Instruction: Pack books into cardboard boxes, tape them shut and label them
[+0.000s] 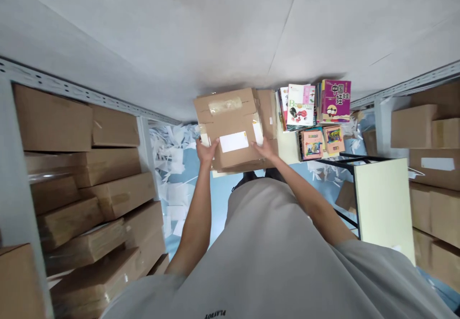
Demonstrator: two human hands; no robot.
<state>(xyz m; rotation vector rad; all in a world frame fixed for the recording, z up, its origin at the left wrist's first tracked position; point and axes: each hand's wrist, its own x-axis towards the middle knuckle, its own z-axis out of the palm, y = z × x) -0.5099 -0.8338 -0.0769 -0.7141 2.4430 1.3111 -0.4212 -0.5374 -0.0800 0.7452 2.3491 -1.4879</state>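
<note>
A brown cardboard box (230, 118) is held between my two hands in front of me, slightly tilted. Clear tape runs across its top, and a white label (234, 142) is stuck near the edge closest to me. My left hand (207, 152) grips the near left corner, thumb on top. At the near right side, my right hand (264, 149) clasps the box next to a second white label. The undersides of both hands' grips are hidden. Another cardboard box (268, 113) shows behind and right of the held one.
Stacks of books (301, 106) stand right of the boxes on a pale tabletop (288, 147), including a purple book (336, 99). Metal shelves with cardboard boxes (111, 194) flank both sides. Paper scraps (174, 161) litter the blue floor. A pale board (384, 206) stands at right.
</note>
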